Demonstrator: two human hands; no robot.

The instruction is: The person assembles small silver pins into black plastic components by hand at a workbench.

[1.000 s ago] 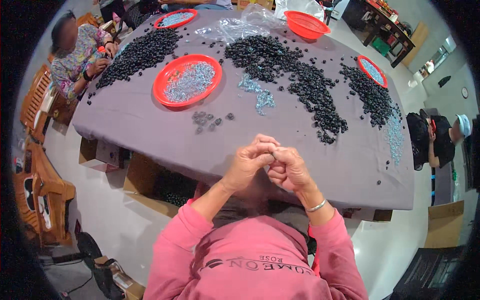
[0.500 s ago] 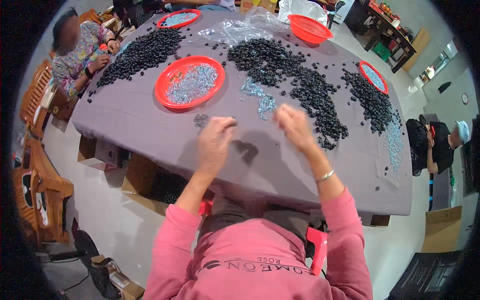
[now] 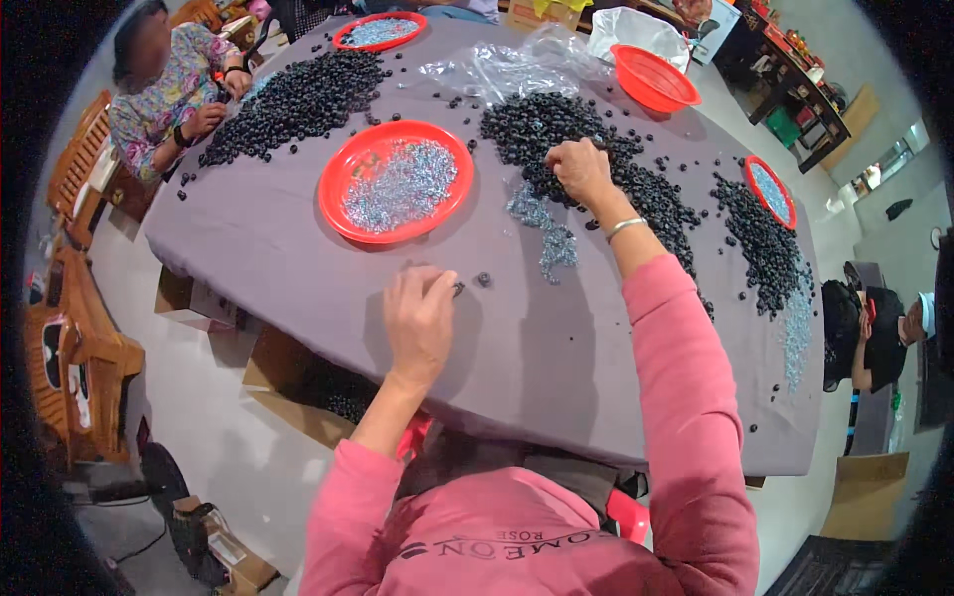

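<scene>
My left hand (image 3: pixel 417 323) is low over the near part of the table, in front of a red plate (image 3: pixel 330 191) that holds small clear-blue pieces (image 3: pixel 407 184). Its thumb and fingers are pinched together, with a small black bead-like piece (image 3: pixel 458 288) at the tips. Just right of it a similar dark piece (image 3: pixel 484 279) lies on the cloth. Farther off, my right hand (image 3: pixel 581 171) reaches onto a heap of black bead-like pieces (image 3: pixel 522 124), fingers bent together; what they grip is hidden. Loose clear-blue pieces (image 3: pixel 557 250) lie in front of that heap.
Grey cloth (image 3: pixel 268 223) covers the table. A red basket (image 3: pixel 656 81) and crumpled clear plastic (image 3: pixel 517 70) are at the back. More black heaps lie left (image 3: pixel 298 104) and right (image 3: pixel 760 228). A person (image 3: pixel 164 94) works at the left side; another (image 3: pixel 884 343) is at the right.
My right hand has moved away from me onto the black heap. My left hand has come slightly nearer to me, and a dark piece now lies beside it. The view has shifted a little.
</scene>
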